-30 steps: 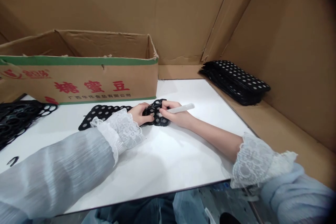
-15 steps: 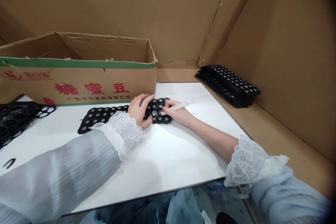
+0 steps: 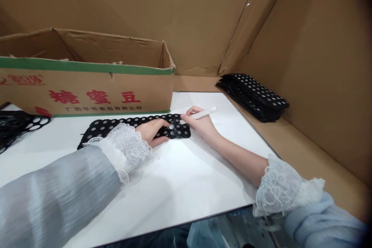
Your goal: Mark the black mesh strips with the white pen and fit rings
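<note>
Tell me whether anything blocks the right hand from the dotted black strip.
Nothing visible: the right hand, holding a white pen-like tool, is at the right end of the strip. The left hand lies on it, farther left.

Carton (image 3: 112,84) cropped at left, dotted strip (image 3: 133,121) part-hidden

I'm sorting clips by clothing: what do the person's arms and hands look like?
The left sleeve and right sleeve are crinkled, pale blue-grey fabric with white lace cuffs. The right forearm is partly bare. Left hand and right hand wear no gloves.
</note>
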Available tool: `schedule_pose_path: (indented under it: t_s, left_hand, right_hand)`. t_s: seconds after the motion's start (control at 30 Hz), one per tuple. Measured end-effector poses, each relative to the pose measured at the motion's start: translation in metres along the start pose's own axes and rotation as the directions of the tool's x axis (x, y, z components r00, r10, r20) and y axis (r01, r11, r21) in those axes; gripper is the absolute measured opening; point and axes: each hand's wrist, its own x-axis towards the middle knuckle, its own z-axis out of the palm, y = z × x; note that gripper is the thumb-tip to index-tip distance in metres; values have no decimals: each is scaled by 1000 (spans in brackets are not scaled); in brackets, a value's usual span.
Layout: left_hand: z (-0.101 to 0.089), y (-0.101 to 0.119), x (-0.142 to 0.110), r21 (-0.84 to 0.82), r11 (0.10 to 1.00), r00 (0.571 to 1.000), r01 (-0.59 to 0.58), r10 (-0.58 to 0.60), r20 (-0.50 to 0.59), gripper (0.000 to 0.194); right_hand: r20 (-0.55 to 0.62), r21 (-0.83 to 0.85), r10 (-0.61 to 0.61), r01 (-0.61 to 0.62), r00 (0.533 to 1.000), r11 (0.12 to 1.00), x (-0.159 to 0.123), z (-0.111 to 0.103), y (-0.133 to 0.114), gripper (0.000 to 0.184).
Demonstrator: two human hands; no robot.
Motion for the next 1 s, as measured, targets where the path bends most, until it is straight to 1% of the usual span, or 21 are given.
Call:
schedule_pose_path:
  t_s: [0.07,0.17,0.27,0.33,0.43,0.53,0.6,0.7,0.77,0.87,0.93,1.0]
  left_hand:
    - [0,1,-1,4,1000,1000,14,-14,-3,28]
    - [1,6,-1,73,997,1000,0,0,-7,26]
    - [3,10,-1,144,990,999,-8,14,-35,28]
    - [5,10,-1,170,985,998,-6,16,-56,32]
    - [8,9,-1,225,974,998,-16,29,-52,33]
    - [8,5,0,290,956,998,-35,48,-36,27]
    - [6,3,0,290,953,995,-86,97,-22,22]
    - [4,0,3,318,933,983,-166,180,-15,20]
    - [5,0,5,413,893,974,-180,220,-51,17]
    - [6,4,7,563,804,952,-191,291,-92,19]
    - [4,7,8,611,759,937,-225,341,-79,19]
    - [1,10,9,621,739,924,-261,378,-62,18]
  right_hand:
    - [-1,111,56,-55,998,992,1,-1,-5,23]
    - [-21,227,119,-112,993,968,0,5,-10,25]
    - [-38,321,162,-141,986,937,-2,16,-10,18]
    - [-35,343,174,-151,984,927,-3,23,-6,18]
    - [-25,322,162,-146,986,936,-4,28,1,19]
    - [-22,278,130,-119,991,953,-5,28,3,17]
    - [-24,229,126,-117,992,966,-7,27,2,17]
    - [-48,133,119,-111,992,985,-9,28,1,20]
    - [-72,60,80,-76,994,995,-10,29,-1,20]
    - [-95,-15,32,-33,995,999,-11,30,-1,17]
    - [-96,-28,30,-33,995,999,-11,30,-1,16]
    - [-95,-19,39,-41,995,999,-10,31,0,16]
